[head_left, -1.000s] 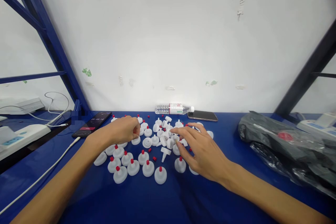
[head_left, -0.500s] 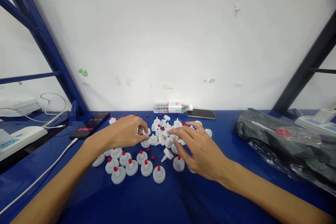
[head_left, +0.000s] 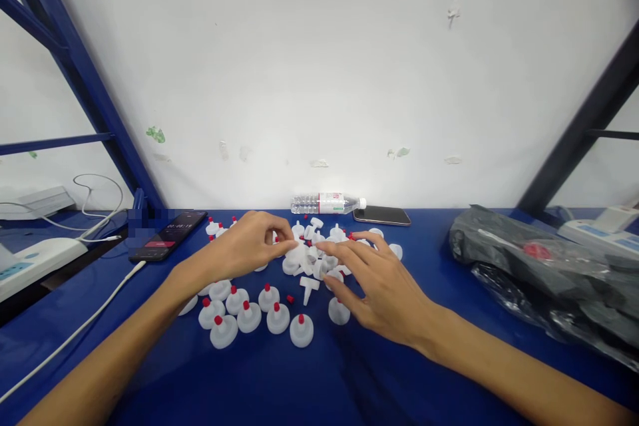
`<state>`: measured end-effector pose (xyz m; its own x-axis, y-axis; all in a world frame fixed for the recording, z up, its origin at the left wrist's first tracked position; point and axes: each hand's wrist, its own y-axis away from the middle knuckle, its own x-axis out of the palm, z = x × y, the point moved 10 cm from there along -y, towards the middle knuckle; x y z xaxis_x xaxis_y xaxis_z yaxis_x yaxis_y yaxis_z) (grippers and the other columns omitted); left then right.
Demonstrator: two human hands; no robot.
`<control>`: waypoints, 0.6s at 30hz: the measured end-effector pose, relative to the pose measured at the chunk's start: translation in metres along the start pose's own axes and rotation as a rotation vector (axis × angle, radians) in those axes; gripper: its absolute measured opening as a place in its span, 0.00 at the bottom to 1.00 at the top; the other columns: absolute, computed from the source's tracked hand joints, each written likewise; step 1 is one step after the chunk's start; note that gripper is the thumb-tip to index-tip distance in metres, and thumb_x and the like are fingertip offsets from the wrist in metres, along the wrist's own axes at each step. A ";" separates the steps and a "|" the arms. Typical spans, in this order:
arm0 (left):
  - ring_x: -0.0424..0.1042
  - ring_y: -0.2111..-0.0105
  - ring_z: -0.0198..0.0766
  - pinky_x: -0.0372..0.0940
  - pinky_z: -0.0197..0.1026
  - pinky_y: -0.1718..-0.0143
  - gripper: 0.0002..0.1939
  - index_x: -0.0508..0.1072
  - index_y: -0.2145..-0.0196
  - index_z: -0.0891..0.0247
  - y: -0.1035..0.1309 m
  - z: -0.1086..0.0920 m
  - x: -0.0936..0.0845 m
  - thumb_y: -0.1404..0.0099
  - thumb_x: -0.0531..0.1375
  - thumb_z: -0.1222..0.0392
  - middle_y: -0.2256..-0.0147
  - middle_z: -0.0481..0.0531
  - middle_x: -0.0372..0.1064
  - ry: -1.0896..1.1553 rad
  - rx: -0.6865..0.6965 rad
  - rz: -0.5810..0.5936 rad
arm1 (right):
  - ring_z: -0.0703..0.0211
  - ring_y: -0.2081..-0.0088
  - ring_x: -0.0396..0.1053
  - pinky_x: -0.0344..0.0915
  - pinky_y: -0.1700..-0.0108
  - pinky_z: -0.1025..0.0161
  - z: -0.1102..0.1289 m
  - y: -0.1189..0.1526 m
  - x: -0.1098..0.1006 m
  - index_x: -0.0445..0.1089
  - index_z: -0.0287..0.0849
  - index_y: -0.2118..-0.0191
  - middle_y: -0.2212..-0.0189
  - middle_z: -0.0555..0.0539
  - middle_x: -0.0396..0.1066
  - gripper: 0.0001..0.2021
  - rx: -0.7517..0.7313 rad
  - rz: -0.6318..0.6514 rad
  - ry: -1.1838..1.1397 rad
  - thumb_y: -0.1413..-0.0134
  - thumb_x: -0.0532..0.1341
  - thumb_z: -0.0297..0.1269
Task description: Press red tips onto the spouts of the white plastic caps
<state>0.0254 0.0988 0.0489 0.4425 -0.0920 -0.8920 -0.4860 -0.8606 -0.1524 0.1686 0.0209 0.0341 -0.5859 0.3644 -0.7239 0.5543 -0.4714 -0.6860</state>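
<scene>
My left hand (head_left: 257,239) is over the left side of a heap of white nozzle caps (head_left: 319,269), thumb and index finger pinched together. White plastic shows at its fingertips, but what they hold is too blurred to make out. On the right of the heap, my right hand (head_left: 372,276) has its fingers apart and bent, with white caps visible between index finger and thumb. A loose white nozzle cap (head_left: 309,287) lies in front, near a small red tip (head_left: 290,299). Several red-tipped nozzle caps (head_left: 301,331) stand upright toward the front left.
Behind the heap lie a clear plastic bottle (head_left: 327,203) and a dark phone (head_left: 382,215). Another phone (head_left: 170,236) with a white cable (head_left: 74,329) sits at left. A dark plastic bag (head_left: 544,273) covers part of the blue table (head_left: 279,393) at right.
My left hand has moved slightly right and its thumb and index finger have closed. The loose nozzle cap in front has turned. One red tip near it no longer shows. My right hand has barely moved.
</scene>
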 end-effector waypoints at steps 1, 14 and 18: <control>0.64 0.75 0.34 0.57 0.38 0.72 0.14 0.79 0.69 0.59 0.000 -0.005 0.002 0.31 0.60 0.49 0.74 0.47 0.73 0.055 0.002 -0.016 | 0.53 0.53 0.73 0.57 0.40 0.46 0.001 0.000 -0.001 0.59 0.43 0.36 0.50 0.45 0.76 0.21 0.000 -0.006 0.004 0.30 0.60 0.37; 0.64 0.75 0.33 0.56 0.35 0.75 0.12 0.81 0.61 0.60 0.009 -0.026 0.029 0.30 0.59 0.54 0.69 0.48 0.75 0.304 0.052 0.221 | 0.54 0.57 0.73 0.64 0.50 0.53 0.007 0.002 -0.013 0.67 0.41 0.40 0.54 0.45 0.78 0.17 -0.073 -0.132 0.069 0.31 0.62 0.36; 0.67 0.74 0.35 0.58 0.37 0.74 0.12 0.82 0.64 0.56 0.014 -0.005 0.039 0.32 0.61 0.50 0.69 0.47 0.77 0.090 0.012 0.368 | 0.51 0.55 0.71 0.64 0.49 0.50 0.002 0.001 -0.011 0.66 0.39 0.38 0.54 0.44 0.77 0.19 -0.039 -0.111 0.083 0.31 0.61 0.34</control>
<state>0.0399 0.0808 0.0138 0.3007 -0.4378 -0.8473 -0.6330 -0.7561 0.1661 0.1741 0.0147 0.0418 -0.5948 0.4780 -0.6463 0.5123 -0.3942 -0.7630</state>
